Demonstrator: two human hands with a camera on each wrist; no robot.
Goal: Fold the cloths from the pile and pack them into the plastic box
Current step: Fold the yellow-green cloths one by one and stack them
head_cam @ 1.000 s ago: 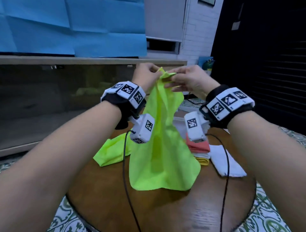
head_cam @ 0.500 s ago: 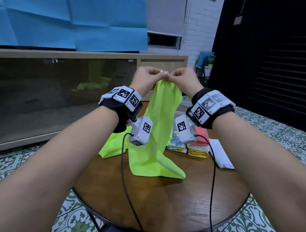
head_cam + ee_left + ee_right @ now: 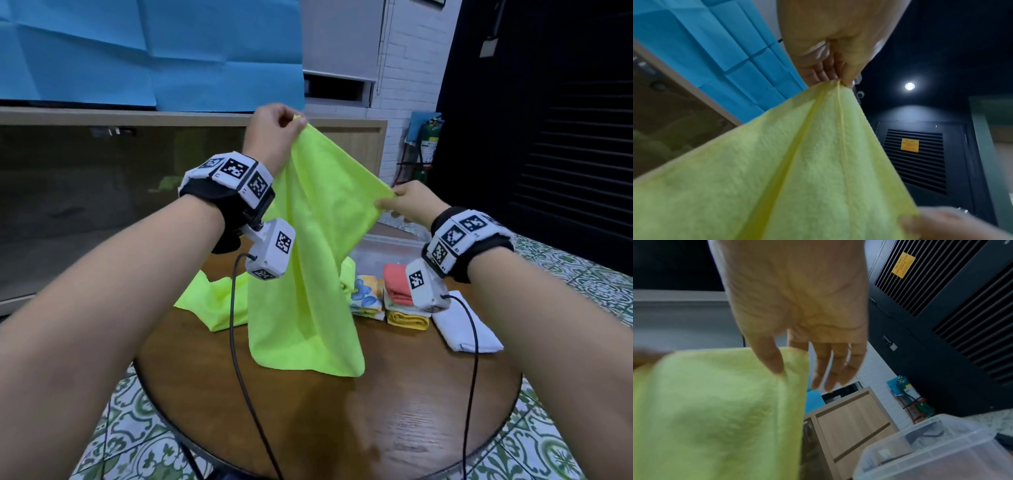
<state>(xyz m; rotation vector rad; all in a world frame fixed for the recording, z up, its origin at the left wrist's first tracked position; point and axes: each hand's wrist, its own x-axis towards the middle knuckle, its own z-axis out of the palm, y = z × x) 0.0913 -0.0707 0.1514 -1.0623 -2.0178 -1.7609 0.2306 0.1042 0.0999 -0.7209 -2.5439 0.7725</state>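
Hands (image 3: 274, 126) now apart, neon cloth (image 3: 308, 274) stretched btwn.

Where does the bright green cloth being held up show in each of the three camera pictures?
Head: green cloth hangs mid-frame between left hand and right hand.
Left wrist: fills the lower left.
Right wrist: lower left.
Shared landmark: the black louvred door.

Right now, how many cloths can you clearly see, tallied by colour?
Held lime-green cloth and lying lime-green cloth: 2
Floral folded cloth: 1
Coral folded cloth: 1
Yellow folded cloth: 1
White cloth: 1
Total: 6
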